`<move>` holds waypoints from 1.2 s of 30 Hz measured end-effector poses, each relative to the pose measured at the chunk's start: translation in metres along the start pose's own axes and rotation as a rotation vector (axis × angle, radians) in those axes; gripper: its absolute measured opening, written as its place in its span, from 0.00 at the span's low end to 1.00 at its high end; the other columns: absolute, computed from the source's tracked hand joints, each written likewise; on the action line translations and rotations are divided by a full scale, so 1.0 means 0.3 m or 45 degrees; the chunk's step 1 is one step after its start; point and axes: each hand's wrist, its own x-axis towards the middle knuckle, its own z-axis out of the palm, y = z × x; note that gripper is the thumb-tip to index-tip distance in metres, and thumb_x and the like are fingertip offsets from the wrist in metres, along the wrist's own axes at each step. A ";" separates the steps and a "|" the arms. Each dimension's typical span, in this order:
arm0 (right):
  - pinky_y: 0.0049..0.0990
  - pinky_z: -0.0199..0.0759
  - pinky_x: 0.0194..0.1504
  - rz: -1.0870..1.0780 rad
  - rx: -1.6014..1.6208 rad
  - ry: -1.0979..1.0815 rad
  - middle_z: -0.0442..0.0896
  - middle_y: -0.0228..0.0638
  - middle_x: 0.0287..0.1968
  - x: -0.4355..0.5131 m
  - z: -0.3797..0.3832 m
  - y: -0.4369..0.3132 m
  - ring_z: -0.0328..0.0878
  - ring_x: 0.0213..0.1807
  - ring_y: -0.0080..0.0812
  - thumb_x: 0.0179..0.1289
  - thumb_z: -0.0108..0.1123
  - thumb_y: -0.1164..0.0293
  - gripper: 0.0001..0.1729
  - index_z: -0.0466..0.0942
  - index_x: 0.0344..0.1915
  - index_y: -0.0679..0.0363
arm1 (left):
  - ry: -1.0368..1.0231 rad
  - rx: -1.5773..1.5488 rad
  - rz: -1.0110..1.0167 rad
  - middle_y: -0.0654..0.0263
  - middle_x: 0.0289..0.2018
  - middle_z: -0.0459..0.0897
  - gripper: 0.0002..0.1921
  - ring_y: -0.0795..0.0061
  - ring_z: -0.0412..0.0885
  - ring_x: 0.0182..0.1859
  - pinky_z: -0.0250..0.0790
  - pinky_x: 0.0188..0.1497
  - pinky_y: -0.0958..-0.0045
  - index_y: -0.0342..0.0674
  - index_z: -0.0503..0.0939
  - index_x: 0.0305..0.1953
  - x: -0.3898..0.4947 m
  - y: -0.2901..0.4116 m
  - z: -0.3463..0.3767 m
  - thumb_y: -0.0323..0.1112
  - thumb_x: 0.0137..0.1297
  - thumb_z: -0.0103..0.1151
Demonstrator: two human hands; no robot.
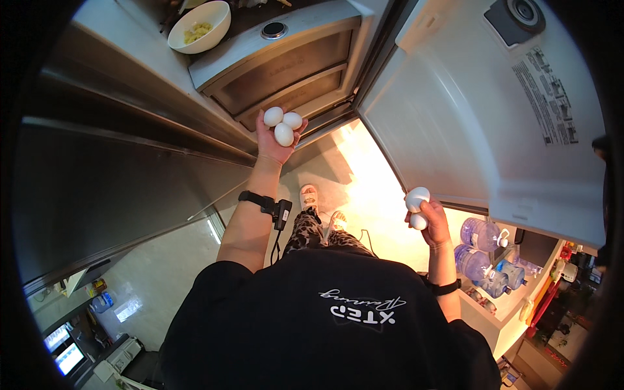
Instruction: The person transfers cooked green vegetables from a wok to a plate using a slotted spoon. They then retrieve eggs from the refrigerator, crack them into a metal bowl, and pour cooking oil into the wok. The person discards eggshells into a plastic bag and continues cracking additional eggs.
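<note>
My left hand [275, 140] is palm up with three white eggs [283, 133] in it, just in front of the drawers [287, 63] inside an open refrigerator. Two more white eggs [418, 199] are held one beside the other in my right hand [435, 223], near the lower edge of the opened refrigerator door [438, 126]. A white bowl [219, 30] with yellowish food in it stands at the upper left, on the surface above the drawers.
The other door [122, 190] of the refrigerator stretches along the left. Large plastic water bottles [475, 263] stand at the right. Below me are my sandalled feet [309, 196] on the floor. Farther off at the lower left are lit screens [68, 358].
</note>
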 end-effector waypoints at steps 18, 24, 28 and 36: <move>0.20 0.73 0.24 0.167 -0.156 -0.166 0.81 0.36 0.36 0.235 0.286 0.033 0.80 0.26 0.25 0.62 0.63 0.56 0.28 0.74 0.53 0.65 | 0.088 -0.017 0.431 0.68 0.43 0.79 0.28 0.49 0.79 0.51 0.69 0.25 0.72 0.52 0.78 0.44 0.144 0.040 -0.036 0.69 0.60 0.48; 0.20 0.73 0.22 0.184 -0.350 -0.193 0.80 0.34 0.35 0.319 0.333 -0.008 0.80 0.25 0.25 0.64 0.61 0.58 0.25 0.74 0.53 0.65 | 0.042 -0.051 0.477 0.67 0.44 0.79 0.28 0.48 0.79 0.51 0.69 0.25 0.73 0.52 0.78 0.45 0.149 0.031 -0.067 0.69 0.60 0.48; 0.20 0.73 0.24 0.148 -0.548 -0.164 0.81 0.31 0.34 0.411 0.375 -0.086 0.78 0.26 0.22 0.61 0.65 0.60 0.21 0.77 0.47 0.64 | 0.032 -0.086 0.393 0.63 0.44 0.80 0.29 0.51 0.81 0.49 0.70 0.27 0.69 0.50 0.75 0.48 0.108 0.001 -0.078 0.68 0.61 0.49; 0.27 0.72 0.37 -0.188 -1.375 -0.337 0.83 0.37 0.35 0.808 0.556 -0.176 0.80 0.36 0.27 0.55 0.68 0.54 0.26 0.80 0.42 0.67 | 0.006 -0.044 0.254 0.61 0.48 0.79 0.29 0.51 0.80 0.51 0.71 0.28 0.68 0.46 0.73 0.50 -0.058 -0.140 -0.136 0.65 0.67 0.40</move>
